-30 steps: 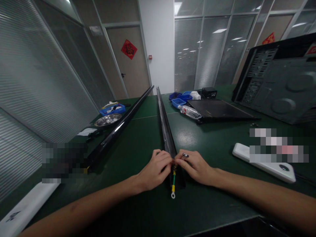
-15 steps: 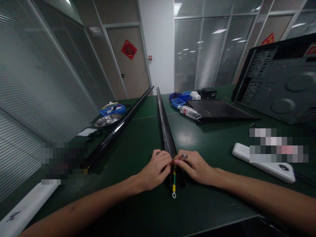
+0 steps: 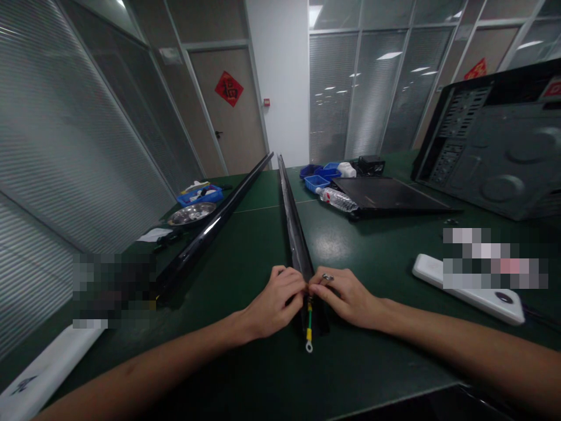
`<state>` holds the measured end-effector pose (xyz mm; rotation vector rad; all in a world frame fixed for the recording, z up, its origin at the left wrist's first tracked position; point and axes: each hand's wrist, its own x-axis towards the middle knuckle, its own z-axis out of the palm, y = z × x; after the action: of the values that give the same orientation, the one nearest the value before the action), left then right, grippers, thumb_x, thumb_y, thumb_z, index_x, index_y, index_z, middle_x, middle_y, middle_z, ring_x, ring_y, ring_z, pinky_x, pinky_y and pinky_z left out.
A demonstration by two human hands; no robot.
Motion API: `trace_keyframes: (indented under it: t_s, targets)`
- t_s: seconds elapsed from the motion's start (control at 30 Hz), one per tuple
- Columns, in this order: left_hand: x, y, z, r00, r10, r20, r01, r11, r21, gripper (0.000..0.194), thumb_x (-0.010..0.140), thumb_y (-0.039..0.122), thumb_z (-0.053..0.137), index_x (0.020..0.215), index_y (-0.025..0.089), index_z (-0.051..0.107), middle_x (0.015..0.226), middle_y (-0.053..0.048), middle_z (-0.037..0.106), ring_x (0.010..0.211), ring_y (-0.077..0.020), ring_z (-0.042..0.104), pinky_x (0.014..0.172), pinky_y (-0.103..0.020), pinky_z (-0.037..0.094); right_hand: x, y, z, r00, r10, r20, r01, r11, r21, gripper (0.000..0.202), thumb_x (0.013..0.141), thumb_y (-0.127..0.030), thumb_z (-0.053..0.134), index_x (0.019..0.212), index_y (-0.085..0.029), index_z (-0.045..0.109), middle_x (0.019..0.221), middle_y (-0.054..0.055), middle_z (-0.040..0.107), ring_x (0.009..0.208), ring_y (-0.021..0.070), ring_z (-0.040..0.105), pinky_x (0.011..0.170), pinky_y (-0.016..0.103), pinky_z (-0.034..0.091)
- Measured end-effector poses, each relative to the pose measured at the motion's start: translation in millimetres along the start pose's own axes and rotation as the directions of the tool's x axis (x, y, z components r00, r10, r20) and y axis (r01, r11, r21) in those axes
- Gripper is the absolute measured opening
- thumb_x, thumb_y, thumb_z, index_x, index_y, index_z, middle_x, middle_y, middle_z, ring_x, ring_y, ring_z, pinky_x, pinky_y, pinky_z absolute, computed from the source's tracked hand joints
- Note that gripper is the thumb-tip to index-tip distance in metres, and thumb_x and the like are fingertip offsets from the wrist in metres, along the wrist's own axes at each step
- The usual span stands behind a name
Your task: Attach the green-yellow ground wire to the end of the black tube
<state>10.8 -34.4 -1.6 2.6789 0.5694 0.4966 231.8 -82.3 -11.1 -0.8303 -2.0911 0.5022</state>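
Note:
A long black strip (image 3: 293, 225) runs away from me down the table, its near end under my hands. At that end, a short green wire (image 3: 310, 318) with yellow sleeves and a metal ring terminal (image 3: 309, 347) points toward me. Closed in a pinch, the fingers of my left hand (image 3: 278, 301) meet at the wire's upper end from the left. My right hand (image 3: 344, 297), with a ring on one finger, pinches the same spot from the right. The fingertips nearly touch and hide the exact point of grip.
Another long black strip (image 3: 210, 228) lies to the left, near a metal bowl (image 3: 191, 214) and a blue tray (image 3: 199, 197). On the right are a white device (image 3: 468, 292), a plastic bottle (image 3: 337, 199), a flat black panel (image 3: 394, 196), and a large computer case (image 3: 495, 146).

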Motion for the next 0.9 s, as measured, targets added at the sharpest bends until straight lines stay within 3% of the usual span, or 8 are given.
trace_keyframes:
  t_s: [0.3, 0.6, 0.73, 0.9]
  targets:
    - [0.3, 1.6, -0.6, 1.000, -0.030, -0.009, 0.029, 0.999, -0.029, 0.017, 0.101, 0.015, 0.042, 0.091, 0.019, 0.056, 0.094, -0.003, 0.064, 0.100, -0.0204, 0.058, 0.099, -0.040, 0.033, -1.0, 0.9, -0.2, 1.000, 0.017, -0.007, -0.017, 1.000, 0.002, 0.025, 0.108, -0.027, 0.049, 0.097, -0.015, 0.069, 0.087, 0.004, 0.066, 0.077, 0.0148, 0.064, 0.074, 0.028, 0.051]
    - [2.9, -1.9, -2.9, 0.993, -0.113, -0.031, 0.107, 0.984, -0.143, 0.018, 0.104, 0.032, 0.054, 0.096, 0.020, 0.064, 0.096, -0.001, 0.068, 0.100, -0.0208, 0.059, 0.097, -0.039, 0.032, -0.3, 4.1, 1.5, 1.000, 0.011, -0.023, -0.010, 0.999, 0.049, 0.023, 0.107, -0.030, 0.052, 0.112, -0.017, 0.071, 0.095, 0.005, 0.071, 0.084, 0.0168, 0.068, 0.079, 0.030, 0.054]
    - [4.7, -4.0, -1.6, 0.991, -0.119, -0.053, 0.108, 0.977, -0.184, 0.013, 0.102, 0.030, 0.058, 0.100, 0.022, 0.068, 0.100, -0.001, 0.072, 0.105, -0.0215, 0.061, 0.099, -0.039, 0.030, 0.1, 4.0, 3.3, 0.999, 0.020, -0.037, -0.017, 0.997, 0.077, 0.023, 0.106, -0.030, 0.053, 0.114, -0.018, 0.071, 0.097, 0.005, 0.071, 0.086, 0.0170, 0.068, 0.080, 0.031, 0.054]
    - [5.9, -5.1, 1.0, 0.986, -0.149, -0.081, 0.129, 0.968, -0.214, 0.012, 0.100, 0.029, 0.061, 0.102, 0.024, 0.071, 0.107, -0.001, 0.075, 0.108, -0.0224, 0.062, 0.100, -0.041, 0.030, 0.2, -0.2, 1.0, 0.990, 0.113, -0.078, -0.100, 0.983, 0.156, 0.026, 0.108, -0.033, 0.049, 0.119, -0.018, 0.068, 0.101, 0.006, 0.071, 0.089, 0.0173, 0.068, 0.080, 0.030, 0.054]
